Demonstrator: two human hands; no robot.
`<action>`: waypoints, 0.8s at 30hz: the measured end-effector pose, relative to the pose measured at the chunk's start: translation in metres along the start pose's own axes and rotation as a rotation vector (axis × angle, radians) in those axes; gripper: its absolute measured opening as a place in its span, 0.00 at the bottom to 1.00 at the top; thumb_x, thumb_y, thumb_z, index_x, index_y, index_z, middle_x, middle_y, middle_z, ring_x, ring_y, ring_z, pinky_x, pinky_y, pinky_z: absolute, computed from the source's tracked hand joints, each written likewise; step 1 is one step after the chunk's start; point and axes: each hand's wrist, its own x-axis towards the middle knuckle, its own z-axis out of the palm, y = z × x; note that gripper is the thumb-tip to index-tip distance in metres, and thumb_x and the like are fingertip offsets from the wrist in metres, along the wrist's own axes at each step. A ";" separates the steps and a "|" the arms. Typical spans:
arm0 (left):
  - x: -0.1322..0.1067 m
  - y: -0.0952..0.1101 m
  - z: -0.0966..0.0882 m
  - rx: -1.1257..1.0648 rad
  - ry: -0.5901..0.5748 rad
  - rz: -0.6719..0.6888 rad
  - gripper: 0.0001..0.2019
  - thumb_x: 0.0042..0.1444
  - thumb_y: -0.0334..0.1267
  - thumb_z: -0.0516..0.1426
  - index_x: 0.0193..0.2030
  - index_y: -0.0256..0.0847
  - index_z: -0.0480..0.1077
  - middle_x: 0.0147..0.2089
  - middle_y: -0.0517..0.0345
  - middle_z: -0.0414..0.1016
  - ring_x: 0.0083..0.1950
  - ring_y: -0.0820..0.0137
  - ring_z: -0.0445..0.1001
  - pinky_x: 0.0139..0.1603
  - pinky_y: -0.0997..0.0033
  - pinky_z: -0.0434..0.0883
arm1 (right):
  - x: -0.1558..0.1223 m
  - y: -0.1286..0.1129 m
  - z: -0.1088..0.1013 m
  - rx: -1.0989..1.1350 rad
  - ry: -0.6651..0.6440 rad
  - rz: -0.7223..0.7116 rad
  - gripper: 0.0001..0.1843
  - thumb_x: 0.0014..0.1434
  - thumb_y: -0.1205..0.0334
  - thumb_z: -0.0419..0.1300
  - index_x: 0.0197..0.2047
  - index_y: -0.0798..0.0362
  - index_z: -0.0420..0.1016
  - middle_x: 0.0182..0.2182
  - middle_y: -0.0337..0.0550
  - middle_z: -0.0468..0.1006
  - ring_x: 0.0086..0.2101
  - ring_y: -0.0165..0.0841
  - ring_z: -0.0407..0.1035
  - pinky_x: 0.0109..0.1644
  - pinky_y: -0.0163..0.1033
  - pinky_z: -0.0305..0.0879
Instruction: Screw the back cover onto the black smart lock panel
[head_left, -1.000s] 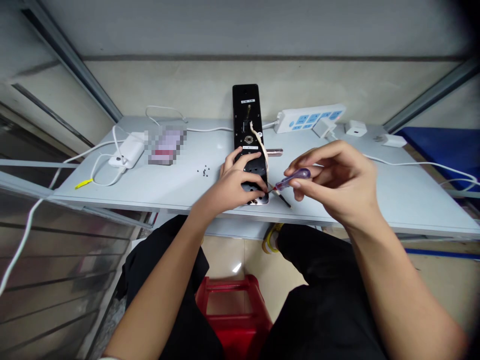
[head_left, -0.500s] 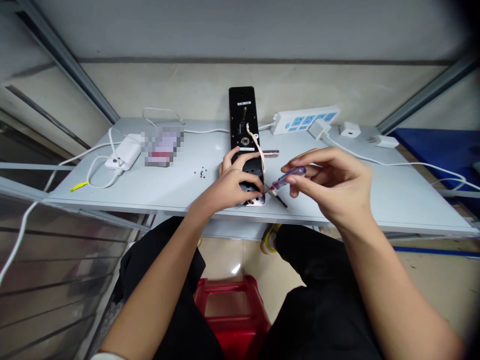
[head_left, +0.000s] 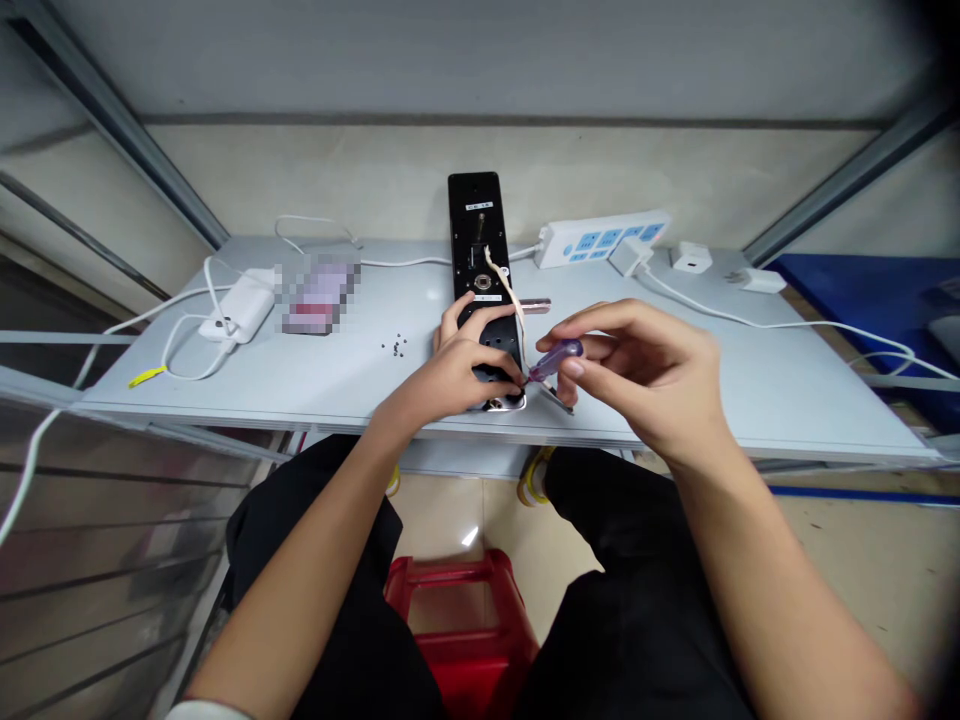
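Observation:
A long black door-lock panel (head_left: pixel 480 255) lies lengthwise on the grey table (head_left: pixel 750 370), with a pale cable (head_left: pixel 504 285) running down its face. My left hand (head_left: pixel 461 368) is closed on the panel's near end, fingers curled over it. My right hand (head_left: pixel 637 375) pinches a small screwdriver with a purple see-through handle (head_left: pixel 556 357), its tip at the panel's near right edge beside my left fingers. A thin dark stick (head_left: pixel 559 400) lies on the table under the screwdriver.
Several tiny black screws (head_left: pixel 393 346) lie left of the panel. A white charger (head_left: pixel 238 310) with cables and a blurred pink object (head_left: pixel 318 294) are at the left. A white power strip (head_left: pixel 600 238) and plugs (head_left: pixel 690 258) stand at the back right. A red stool (head_left: pixel 457 625) is below.
My right hand has moved the screwdriver leftward, closer to the panel's near end. The left hand keeps its hold; the view has shifted slightly.

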 end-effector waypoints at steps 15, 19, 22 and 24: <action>0.000 0.004 0.000 0.015 -0.007 0.004 0.05 0.64 0.34 0.70 0.41 0.50 0.88 0.85 0.62 0.59 0.90 0.40 0.32 0.88 0.25 0.38 | -0.007 -0.002 0.003 0.039 0.025 -0.039 0.18 0.48 0.58 0.88 0.37 0.47 0.86 0.36 0.43 0.87 0.30 0.36 0.80 0.24 0.39 0.79; -0.001 0.004 0.000 0.002 -0.008 -0.009 0.07 0.63 0.33 0.69 0.42 0.51 0.88 0.86 0.64 0.58 0.90 0.40 0.31 0.87 0.23 0.38 | -0.007 -0.003 0.004 0.001 0.037 -0.020 0.17 0.53 0.56 0.86 0.42 0.47 0.88 0.38 0.43 0.86 0.28 0.33 0.78 0.26 0.40 0.80; 0.000 0.005 -0.001 -0.005 -0.017 -0.014 0.09 0.62 0.30 0.68 0.42 0.51 0.87 0.86 0.65 0.57 0.90 0.40 0.32 0.88 0.24 0.36 | -0.008 -0.003 0.000 -0.022 -0.010 -0.022 0.12 0.62 0.57 0.80 0.48 0.46 0.91 0.43 0.45 0.88 0.27 0.32 0.79 0.30 0.42 0.81; 0.000 0.006 -0.003 -0.014 -0.029 -0.019 0.10 0.62 0.28 0.67 0.42 0.50 0.87 0.86 0.65 0.57 0.90 0.40 0.31 0.88 0.25 0.36 | -0.008 -0.003 -0.003 -0.021 -0.024 -0.037 0.08 0.64 0.59 0.78 0.47 0.46 0.91 0.45 0.47 0.89 0.26 0.32 0.79 0.30 0.43 0.80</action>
